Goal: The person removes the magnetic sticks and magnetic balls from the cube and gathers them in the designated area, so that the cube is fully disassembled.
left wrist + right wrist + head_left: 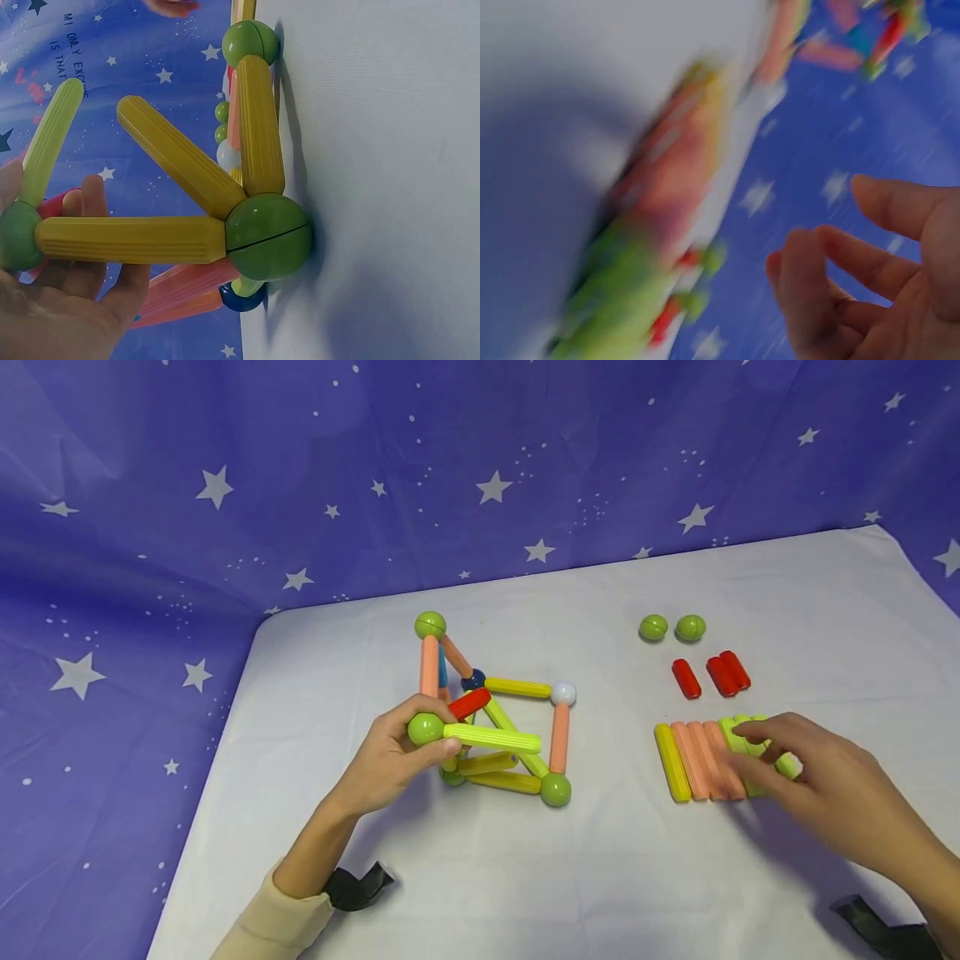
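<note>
My left hand [386,764] grips a green ball [426,728] on a raised corner of a frame built of rods and balls. From that ball a lime rod [495,739] juts to the right, and a red rod [471,703] shows just behind. In the left wrist view, a yellow rod [131,240] joins the held ball to a lower green ball [268,236] by the table. A yellow rod [180,156] slants up from that lower ball. Over a row of rods hovers my right hand [840,785], fingers loosely bent, holding nothing visible; contact with the lime rods [738,735] cannot be told.
The row also has a yellow rod [672,762] and several pink rods [697,760]. Behind it lie red rods [686,678] and two green balls [653,627]. A white cloth [570,877] covers the table; a blue starry cloth [450,460] hangs behind.
</note>
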{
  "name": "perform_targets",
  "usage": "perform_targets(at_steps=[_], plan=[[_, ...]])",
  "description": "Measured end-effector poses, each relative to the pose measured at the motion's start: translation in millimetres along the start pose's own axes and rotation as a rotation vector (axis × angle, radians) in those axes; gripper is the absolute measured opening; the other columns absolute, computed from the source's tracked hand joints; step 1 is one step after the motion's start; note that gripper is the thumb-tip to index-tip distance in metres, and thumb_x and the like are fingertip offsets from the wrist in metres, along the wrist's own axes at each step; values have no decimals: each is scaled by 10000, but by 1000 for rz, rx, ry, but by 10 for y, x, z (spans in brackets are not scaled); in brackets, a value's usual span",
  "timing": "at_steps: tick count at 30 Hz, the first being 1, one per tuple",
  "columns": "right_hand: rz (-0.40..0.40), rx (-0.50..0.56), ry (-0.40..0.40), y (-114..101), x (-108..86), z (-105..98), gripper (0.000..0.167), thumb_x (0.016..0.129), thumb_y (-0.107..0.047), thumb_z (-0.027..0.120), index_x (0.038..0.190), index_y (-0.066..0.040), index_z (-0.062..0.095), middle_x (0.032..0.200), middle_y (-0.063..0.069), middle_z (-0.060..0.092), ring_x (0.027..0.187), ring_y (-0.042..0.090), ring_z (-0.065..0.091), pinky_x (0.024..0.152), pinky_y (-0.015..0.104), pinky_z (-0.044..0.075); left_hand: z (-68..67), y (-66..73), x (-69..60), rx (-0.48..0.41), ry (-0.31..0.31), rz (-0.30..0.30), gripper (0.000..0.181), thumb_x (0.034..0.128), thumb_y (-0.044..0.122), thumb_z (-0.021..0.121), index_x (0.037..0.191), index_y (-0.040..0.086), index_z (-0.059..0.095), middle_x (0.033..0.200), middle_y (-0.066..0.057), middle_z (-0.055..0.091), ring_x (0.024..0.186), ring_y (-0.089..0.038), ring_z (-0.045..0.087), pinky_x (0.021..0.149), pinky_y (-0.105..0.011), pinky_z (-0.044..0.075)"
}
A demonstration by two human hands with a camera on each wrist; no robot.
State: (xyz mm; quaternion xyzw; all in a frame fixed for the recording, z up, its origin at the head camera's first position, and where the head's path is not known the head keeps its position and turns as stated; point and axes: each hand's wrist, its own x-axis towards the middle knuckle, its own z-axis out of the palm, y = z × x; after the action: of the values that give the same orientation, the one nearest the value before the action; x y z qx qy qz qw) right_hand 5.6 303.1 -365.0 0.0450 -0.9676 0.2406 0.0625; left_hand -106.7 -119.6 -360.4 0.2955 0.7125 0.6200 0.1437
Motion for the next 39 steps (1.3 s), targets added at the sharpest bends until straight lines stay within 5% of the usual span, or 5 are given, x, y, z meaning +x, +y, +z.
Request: perform_targets(at_steps=[6, 16, 23, 31, 39], plan=[[-211, 254, -22, -737, 115, 40, 358, 835, -108, 798, 1142, -237, 667, 1084, -129, 608, 847, 41, 544, 569, 211, 496, 0, -1, -5, -10, 1, 0, 166, 935, 4, 634, 1081, 57, 574, 956, -246, 636, 967, -259, 559, 739, -272, 482], [-381, 372, -199, -1513, 587, 339, 378, 928, -218, 712, 1289, -187, 603, 1227, -91, 597, 757, 55, 556, 580, 218, 501, 9, -10, 2, -16, 3, 2, 175, 932, 4, 640, 1086, 61, 578, 968, -160, 628, 863, -261, 560, 692, -266, 477], [-418, 356, -242, -1599, 757, 421, 277, 925, -130, 705, 1196, -180, 674, 1006, -135, 655, 756, 51, 540, 669, 292, 465, 6, -8, -1, -13, 1, 4, 172, 935, 11, 639, 1092, 58, 585, 979, -127, 542, 859, -240, 528, 700, -262, 482], [-413, 339, -214, -1527, 735, 391, 311, 911, -50, 693, 1204, -152, 687, 1041, -115, 662, 760, 66, 536, 662, 280, 481, 22, 7, 38, 31, -23, 0, 179, 936, 49, 655, 1107, 75, 609, 1019, -140, 586, 932, -264, 530, 778, -296, 484], [-288, 420, -250, -1409, 694, 330, 296, 926, -40, 677, 1198, -156, 679, 948, -98, 662, 760, 60, 602, 651, 262, 535, -39, 0, 18, -71, 40, 0, 193, 910, -33, 658, 1086, 10, 592, 1052, -180, 657, 1175, -261, 523, 909, -263, 489]])
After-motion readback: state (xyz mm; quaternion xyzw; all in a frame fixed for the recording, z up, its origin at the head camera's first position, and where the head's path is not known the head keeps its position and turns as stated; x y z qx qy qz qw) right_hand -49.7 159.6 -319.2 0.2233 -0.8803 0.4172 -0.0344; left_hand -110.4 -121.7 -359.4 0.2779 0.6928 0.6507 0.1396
